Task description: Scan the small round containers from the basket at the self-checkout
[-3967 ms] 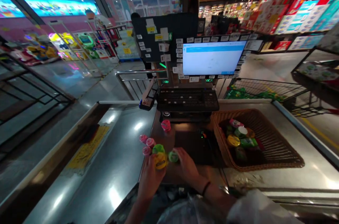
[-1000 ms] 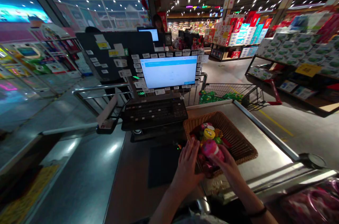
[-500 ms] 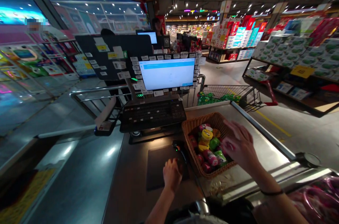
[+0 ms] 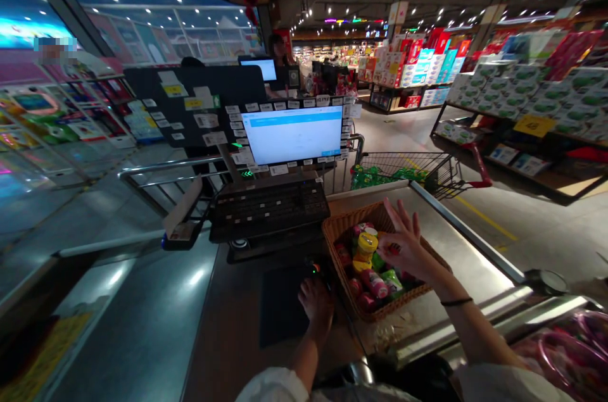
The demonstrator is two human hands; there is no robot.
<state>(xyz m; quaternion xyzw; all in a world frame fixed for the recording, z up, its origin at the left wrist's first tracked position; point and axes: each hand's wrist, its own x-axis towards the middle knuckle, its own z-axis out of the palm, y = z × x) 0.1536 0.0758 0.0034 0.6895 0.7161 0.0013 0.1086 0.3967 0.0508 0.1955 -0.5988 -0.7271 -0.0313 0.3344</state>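
Observation:
My right hand (image 4: 406, 247) is over a brown wicker basket (image 4: 339, 291). Its thumb and forefinger are pinched together beside a yellow jar (image 4: 367, 244), while the other fingers stick up and spread. Anything in that pinch is too small or hidden to make out. The basket holds several packages, among them a pink bottle (image 4: 377, 283) and a green packet (image 4: 393, 282). To the left, my left hand (image 4: 317, 302) curls at the handle end of a dark barcode scanner (image 4: 319, 268) with a green light. The hand covers part of the handle.
A keyboard (image 4: 270, 202) and a lit monitor (image 4: 294, 135) edged with labels stand behind the dark mat (image 4: 280, 313). Beyond the metal counter (image 4: 468, 250) is a shopping cart (image 4: 427, 168) with green bottles. A person (image 4: 278, 50) is in the background.
My right hand has shifted left over the basket towards the yellow jar, its back fingers now spread. My left hand has moved right and down, to the scanner. The view has turned slightly.

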